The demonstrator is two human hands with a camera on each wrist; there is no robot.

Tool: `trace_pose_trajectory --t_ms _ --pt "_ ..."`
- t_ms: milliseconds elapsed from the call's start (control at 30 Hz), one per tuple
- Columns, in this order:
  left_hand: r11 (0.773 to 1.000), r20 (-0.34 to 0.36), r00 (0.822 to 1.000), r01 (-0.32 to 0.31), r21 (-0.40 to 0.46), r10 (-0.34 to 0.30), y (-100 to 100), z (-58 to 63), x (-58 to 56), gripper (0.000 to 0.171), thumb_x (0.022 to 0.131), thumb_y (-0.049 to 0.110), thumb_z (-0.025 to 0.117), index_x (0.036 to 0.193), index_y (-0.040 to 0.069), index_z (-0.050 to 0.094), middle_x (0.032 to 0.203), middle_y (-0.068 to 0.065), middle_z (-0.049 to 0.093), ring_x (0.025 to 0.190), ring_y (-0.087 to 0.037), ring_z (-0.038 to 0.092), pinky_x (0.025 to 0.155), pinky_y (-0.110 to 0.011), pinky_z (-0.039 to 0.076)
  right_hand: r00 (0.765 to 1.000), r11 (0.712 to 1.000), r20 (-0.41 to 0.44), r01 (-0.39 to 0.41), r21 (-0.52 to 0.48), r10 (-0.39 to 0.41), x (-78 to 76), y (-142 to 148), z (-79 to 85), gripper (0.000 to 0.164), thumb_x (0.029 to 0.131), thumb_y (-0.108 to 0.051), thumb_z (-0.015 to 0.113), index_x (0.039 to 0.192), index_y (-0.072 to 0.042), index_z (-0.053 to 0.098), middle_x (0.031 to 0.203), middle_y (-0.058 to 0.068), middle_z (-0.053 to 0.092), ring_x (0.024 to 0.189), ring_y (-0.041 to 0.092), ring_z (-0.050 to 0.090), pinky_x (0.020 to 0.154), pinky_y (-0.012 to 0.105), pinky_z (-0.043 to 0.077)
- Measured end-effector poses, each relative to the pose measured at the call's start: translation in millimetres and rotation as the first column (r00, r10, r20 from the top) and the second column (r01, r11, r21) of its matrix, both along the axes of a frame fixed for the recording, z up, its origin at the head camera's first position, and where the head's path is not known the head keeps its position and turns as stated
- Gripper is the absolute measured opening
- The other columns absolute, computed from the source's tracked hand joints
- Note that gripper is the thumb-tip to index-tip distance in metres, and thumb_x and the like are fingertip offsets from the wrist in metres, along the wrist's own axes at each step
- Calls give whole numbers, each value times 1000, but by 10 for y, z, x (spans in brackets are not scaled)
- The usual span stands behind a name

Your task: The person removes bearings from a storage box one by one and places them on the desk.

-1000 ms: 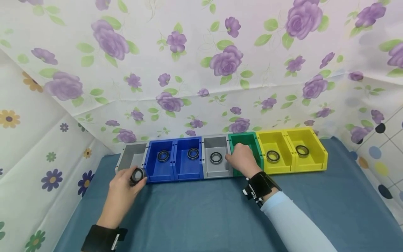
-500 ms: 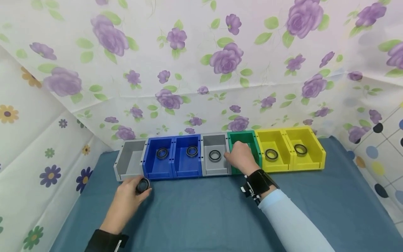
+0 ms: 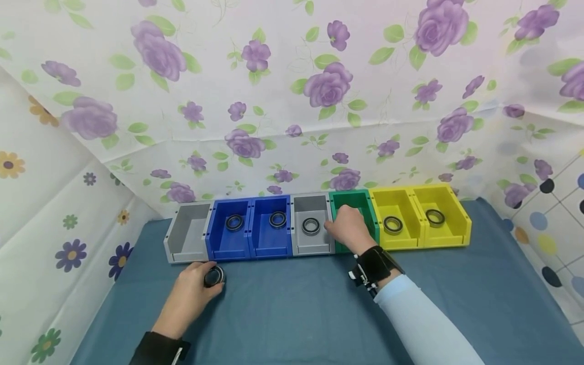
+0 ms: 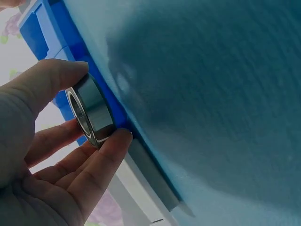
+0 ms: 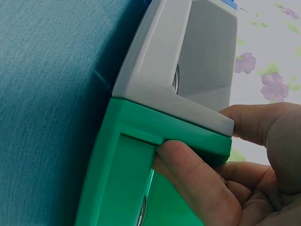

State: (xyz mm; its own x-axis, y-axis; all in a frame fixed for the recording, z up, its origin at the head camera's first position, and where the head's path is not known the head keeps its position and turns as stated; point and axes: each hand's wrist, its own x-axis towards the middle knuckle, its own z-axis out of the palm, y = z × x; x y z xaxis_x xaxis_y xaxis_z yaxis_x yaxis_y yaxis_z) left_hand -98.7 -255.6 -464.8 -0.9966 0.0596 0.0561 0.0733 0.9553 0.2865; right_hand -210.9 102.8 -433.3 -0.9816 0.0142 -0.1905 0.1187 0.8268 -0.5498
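Observation:
My left hand [image 3: 189,291] pinches a ball bearing [image 4: 94,106] between thumb and fingertips, over the cloth just in front of the left grey bin [image 3: 188,233]. The bearing is tilted on edge in the left wrist view, its smooth steel outer ring facing the camera. My right hand [image 3: 351,228] grips the adjoining side walls of the green bin [image 5: 122,165] and the middle grey bin [image 5: 157,47], thumb on the grey side and a finger inside the green one. Part of a bearing [image 5: 142,212] shows in the green bin; in the head view the hand hides it.
Bearings lie in two blue bins [image 3: 228,248], the middle grey bin and two yellow bins [image 3: 449,241]. All the bins stand side by side in a row on a blue-green cloth [image 3: 292,314]. A flowered curtain [image 3: 274,116] hangs right behind the row.
My left hand has moved down and right, away from the left grey bin, carrying the bearing. The right hand keeps its place at the green bin. The head view has shifted slightly.

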Motion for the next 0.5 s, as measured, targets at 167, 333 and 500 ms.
trace_pose_trajectory --t_ms 167,333,500 --pt "1000 15 1000 5 -16 -5 -18 -55 9 56 72 26 78 119 2 59 108 -16 57 97 -28 57 79 -45 47 1000 1000 7 -2 -3 2 1 -3 -3 35 86 -32 62 61 -9 55 52 -1 37 48 18 51 41 25 37" --pt "1000 15 1000 17 -25 -16 -43 -93 12 56 73 25 78 121 3 58 111 -16 56 97 -27 56 79 -45 47 1000 1000 3 -2 -1 2 -14 2 -16 36 86 -32 62 60 -9 54 51 -2 35 47 18 50 41 26 37" --pt "999 29 999 18 -46 -17 -49 -97 -2 57 74 25 77 122 3 57 113 -17 55 100 -29 56 80 -47 45 1000 1000 13 1 3 -1 -34 8 -27 35 86 -33 62 61 -9 55 52 -2 36 48 18 51 41 25 37"
